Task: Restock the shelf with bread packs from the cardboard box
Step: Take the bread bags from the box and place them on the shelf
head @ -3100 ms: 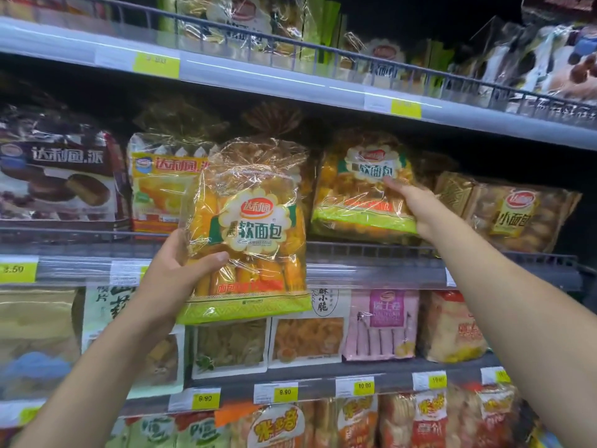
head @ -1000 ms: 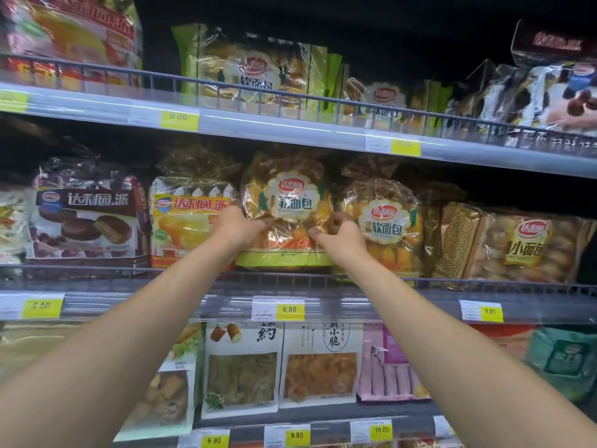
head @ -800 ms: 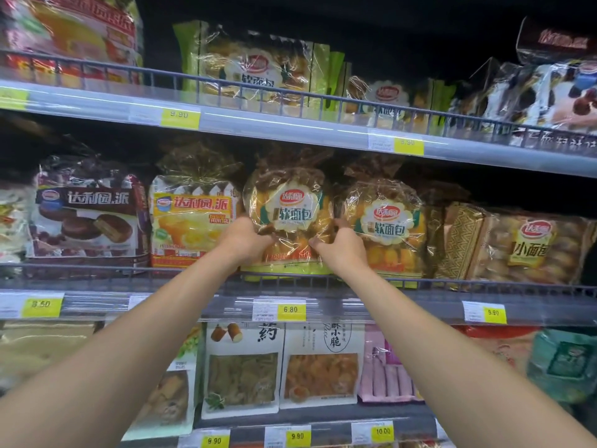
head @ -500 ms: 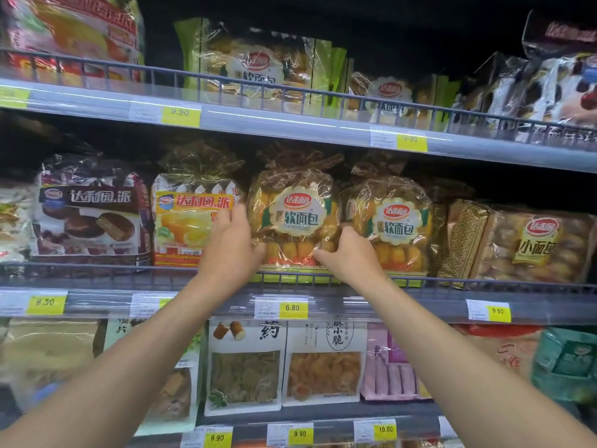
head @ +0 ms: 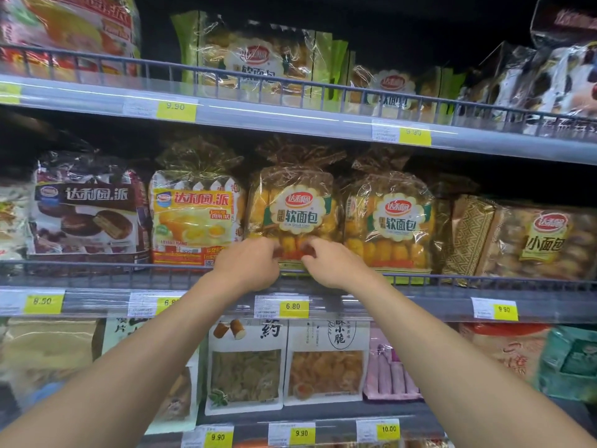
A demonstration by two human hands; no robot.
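A clear bread pack (head: 295, 205) with yellow rolls and a round red-and-white label stands upright on the middle shelf (head: 420, 305), behind its wire rail. My left hand (head: 248, 266) and my right hand (head: 332, 263) meet at the pack's lower front edge, fingers curled and pinching the wrapper just above the rail. A second bread pack (head: 392, 221) of the same kind stands right beside it. The cardboard box is out of view.
A yellow pie pack (head: 193, 218) stands left of the held pack, and a dark chocolate pie pack (head: 87, 205) further left. Brown small-bread packs (head: 533, 240) fill the right. The upper shelf (head: 290, 114) hangs close above. Snack bags (head: 245, 367) sit below.
The pack went from my left hand onto the middle shelf beside its twin. Both hands slid from its sides down and inward to its lower front edge.
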